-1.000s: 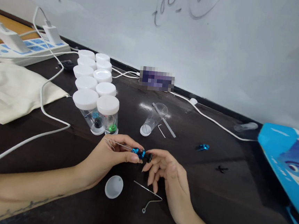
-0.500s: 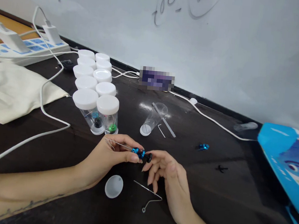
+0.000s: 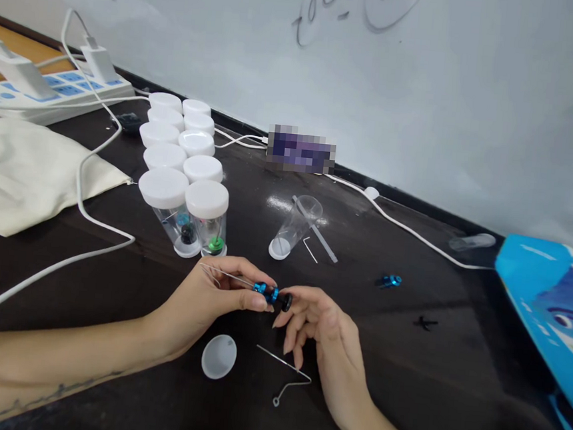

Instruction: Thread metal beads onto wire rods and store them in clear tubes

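Between thumb and fingers, my left hand (image 3: 222, 290) pinches a small blue and black metal part (image 3: 266, 292); a thin wire runs back from it over the palm. The part's black round end (image 3: 286, 302) points right, towards my right hand (image 3: 324, 332). That hand has its fingers curled and apart, the fingertips beside the black end; whether they touch it I cannot tell. Below the hands lie a bent wire with a small loop (image 3: 292, 383) and a white round lid (image 3: 218, 356). A second blue part (image 3: 391, 281) and a black cross-shaped piece (image 3: 425, 323) lie to the right.
Several white-lidded clear jars (image 3: 207, 201) stand in two rows at the left. Beyond the hands are an open clear container (image 3: 293, 225), a hex key (image 3: 308, 249) and a clear strip (image 3: 325, 242). A cloth bag (image 3: 34, 173), power strip (image 3: 66, 92), cables and blue box (image 3: 536, 284) lie around.
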`<state>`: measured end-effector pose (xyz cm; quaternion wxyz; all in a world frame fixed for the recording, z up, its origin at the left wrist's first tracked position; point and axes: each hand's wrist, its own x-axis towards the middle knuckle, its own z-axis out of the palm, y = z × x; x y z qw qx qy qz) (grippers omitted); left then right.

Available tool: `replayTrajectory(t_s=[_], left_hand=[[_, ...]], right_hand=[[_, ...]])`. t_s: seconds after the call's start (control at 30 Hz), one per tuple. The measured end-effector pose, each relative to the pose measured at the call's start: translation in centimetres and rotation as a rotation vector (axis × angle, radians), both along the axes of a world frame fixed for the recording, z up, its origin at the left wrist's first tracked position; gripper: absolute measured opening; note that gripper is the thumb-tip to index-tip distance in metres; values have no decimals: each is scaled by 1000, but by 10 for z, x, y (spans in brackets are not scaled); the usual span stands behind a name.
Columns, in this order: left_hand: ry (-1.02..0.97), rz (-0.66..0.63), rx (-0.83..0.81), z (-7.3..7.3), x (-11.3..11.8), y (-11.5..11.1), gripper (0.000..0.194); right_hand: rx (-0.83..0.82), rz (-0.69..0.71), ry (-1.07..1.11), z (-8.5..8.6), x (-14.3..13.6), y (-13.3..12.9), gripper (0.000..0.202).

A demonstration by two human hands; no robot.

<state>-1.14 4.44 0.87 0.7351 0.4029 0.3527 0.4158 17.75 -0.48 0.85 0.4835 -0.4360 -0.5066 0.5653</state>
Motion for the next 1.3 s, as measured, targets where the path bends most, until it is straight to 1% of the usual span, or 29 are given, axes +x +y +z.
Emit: replayTrajectory(t_s=[0.4,0.9,1.3], left_hand=[[-3,1,-8,3,0,0,16],[-4,7,-1,-1,1,1,16],[-8,2,3,0,0,-1,17]], right_hand=[[3,1,-8,0,1,1,49],[3,4,-18,1,0,1,49],[-6,-5,-9,0,-1,0,50]])
